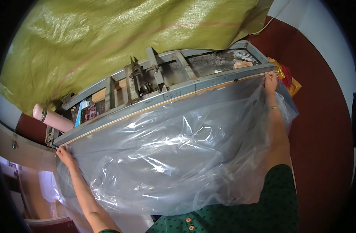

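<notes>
A large clear plastic bag [170, 155] lies spread in front of me, its top edge stretched along the long bar [166, 99] of a grey metal sealing machine. My left hand [64, 154] pinches the bag's left corner at the bar's left end. My right hand [270, 81] pinches the right corner at the bar's right end. Both arms are stretched wide apart. A thin bangle sits on my right wrist.
Behind the bar are the machine's metal brackets and levers [145, 75]. A big yellow-green woven sack [119, 35] lies beyond it. A pink cylinder-shaped flask [51, 118] rests at the left end. Dark red floor [325, 128] lies to the right, with a yellow and red bundle [288, 79].
</notes>
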A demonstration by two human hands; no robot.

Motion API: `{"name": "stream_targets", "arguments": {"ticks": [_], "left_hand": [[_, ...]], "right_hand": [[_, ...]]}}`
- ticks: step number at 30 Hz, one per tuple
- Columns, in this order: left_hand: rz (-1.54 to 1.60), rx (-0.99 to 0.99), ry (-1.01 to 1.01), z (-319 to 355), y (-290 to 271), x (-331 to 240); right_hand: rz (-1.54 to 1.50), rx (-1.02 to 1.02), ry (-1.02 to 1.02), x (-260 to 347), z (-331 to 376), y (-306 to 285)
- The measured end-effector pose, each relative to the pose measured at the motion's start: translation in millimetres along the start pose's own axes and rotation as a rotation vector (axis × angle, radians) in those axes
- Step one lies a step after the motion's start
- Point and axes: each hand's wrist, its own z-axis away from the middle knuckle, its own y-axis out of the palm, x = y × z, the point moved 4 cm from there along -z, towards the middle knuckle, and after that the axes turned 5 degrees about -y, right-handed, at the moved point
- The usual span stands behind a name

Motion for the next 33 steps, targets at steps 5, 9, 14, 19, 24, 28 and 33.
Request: {"name": "stream_targets", "arguments": {"ticks": [5, 9, 14, 19, 24, 28, 33], "left_hand": [[-0.626, 0.020, 0.489, 14.6, 15.3, -48.5], [-1.263, 0.382, 0.493, 22.9, -28.0, -64.3], [-0.799, 0.410, 0.370, 65.3, -37.8, -61.2], [-0.639, 0.522, 0.303, 149.6, -34.2, -119.6], [-0.530, 0.562, 0.345, 182.5, -15.1, -155.2], [-0.500, 0.489, 0.371, 188.2, -32.9, -167.2], [-0.486, 0.438, 0.421, 188.6, -46.2, -179.1]], "right_hand": [[0.222, 0.032, -0.200, -3.1, -10.3, -25.9], [0.594, 0.122, -0.506, 46.6, 13.4, -11.1], [0.439, 0.286, -0.477, 80.0, 22.2, -88.4], [1.188, 0.067, 0.258, 134.9, 51.7, -117.4], [0.499, 0.549, -0.415, 196.9, 65.6, -4.1], [0.123, 1.171, -0.505, 362.4, 264.0, 136.5], [0.059, 1.162, -0.637, 404.4, 390.4, 220.4]]}}
